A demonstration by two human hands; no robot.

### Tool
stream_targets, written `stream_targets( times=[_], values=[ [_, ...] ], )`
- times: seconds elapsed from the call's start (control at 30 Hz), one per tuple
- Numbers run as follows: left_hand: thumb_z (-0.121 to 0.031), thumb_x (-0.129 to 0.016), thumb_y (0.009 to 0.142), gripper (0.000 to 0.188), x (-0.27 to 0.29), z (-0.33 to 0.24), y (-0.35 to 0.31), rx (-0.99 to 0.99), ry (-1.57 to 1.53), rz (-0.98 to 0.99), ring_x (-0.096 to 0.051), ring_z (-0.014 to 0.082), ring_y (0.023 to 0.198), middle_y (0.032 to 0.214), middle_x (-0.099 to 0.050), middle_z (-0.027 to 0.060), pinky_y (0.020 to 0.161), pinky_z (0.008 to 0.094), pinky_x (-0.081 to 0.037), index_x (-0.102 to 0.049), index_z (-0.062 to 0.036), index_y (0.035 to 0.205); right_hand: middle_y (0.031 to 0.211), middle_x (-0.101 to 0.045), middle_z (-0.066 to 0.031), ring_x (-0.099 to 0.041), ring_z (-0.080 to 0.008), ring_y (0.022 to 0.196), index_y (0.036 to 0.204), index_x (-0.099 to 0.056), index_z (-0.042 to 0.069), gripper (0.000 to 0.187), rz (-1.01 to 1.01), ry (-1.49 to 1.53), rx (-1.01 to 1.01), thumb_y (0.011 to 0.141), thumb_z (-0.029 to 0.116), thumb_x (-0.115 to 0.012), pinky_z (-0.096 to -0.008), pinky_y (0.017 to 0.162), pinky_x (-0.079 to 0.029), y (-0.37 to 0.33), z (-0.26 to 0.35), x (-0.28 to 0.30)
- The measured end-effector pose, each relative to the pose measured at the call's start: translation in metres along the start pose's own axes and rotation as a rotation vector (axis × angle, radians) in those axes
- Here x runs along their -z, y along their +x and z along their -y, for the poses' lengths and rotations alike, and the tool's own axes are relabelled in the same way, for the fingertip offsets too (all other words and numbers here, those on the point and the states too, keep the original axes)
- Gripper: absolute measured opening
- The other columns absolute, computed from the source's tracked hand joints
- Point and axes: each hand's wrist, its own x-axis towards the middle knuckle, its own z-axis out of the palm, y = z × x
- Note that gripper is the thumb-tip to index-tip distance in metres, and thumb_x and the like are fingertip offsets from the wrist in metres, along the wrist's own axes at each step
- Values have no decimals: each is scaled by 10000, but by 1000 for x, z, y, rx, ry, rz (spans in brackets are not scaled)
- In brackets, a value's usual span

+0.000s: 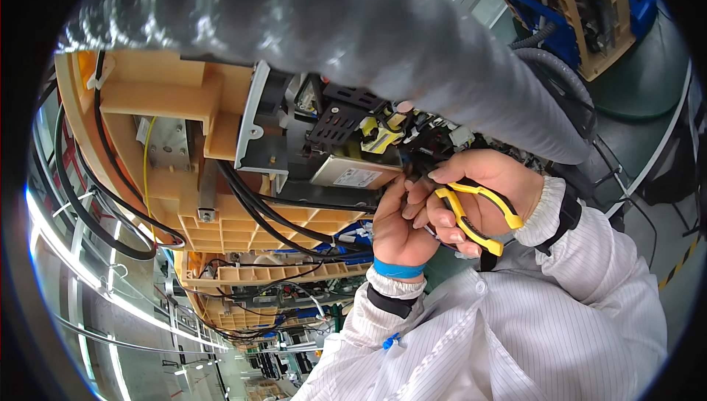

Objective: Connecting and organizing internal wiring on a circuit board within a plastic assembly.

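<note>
- what blocks the way from the top?
- the grey corrugated hose (353,25), upper left to right.
- and beside the left hand (401,231)?
- black cables (237,186) and a metal box (355,175), mid-frame.
- any opening?
- a narrow gap between blue wristband (399,269) and white coat (471,327), lower middle.

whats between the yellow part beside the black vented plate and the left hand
In the head view, the silver box lies between the yellow part and the left hand.
</note>
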Motion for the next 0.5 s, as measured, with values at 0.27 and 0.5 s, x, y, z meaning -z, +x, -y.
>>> stream_targets(
  times=[0.27, 0.5],
  values=[
    [-244, -520, 1040, 216, 2, -1, -1, 9, -18, 53, -360, 61, 571, 659, -437, -53, 542, 212, -333, -598, -78, 927, 807, -583, -116, -580, -286, 741, 1093, -564, -30, 352, 119, 106, 3, 1015, 285, -426, -467, 616, -512, 6, -5, 11],
    [-269, -502, 1056, 352, 5, -4, 1, 46, -107, -16, -417, 99, 562, 602, -427, -49, 580, 270, -408, -573, -98, 757, 786, -570, -109, -593, -271, 699, 1036, -549, -24, 273, 134, 142, -14, 993, 230, -460, -441, 561, -522, 8, -7, 15]
  ],
)
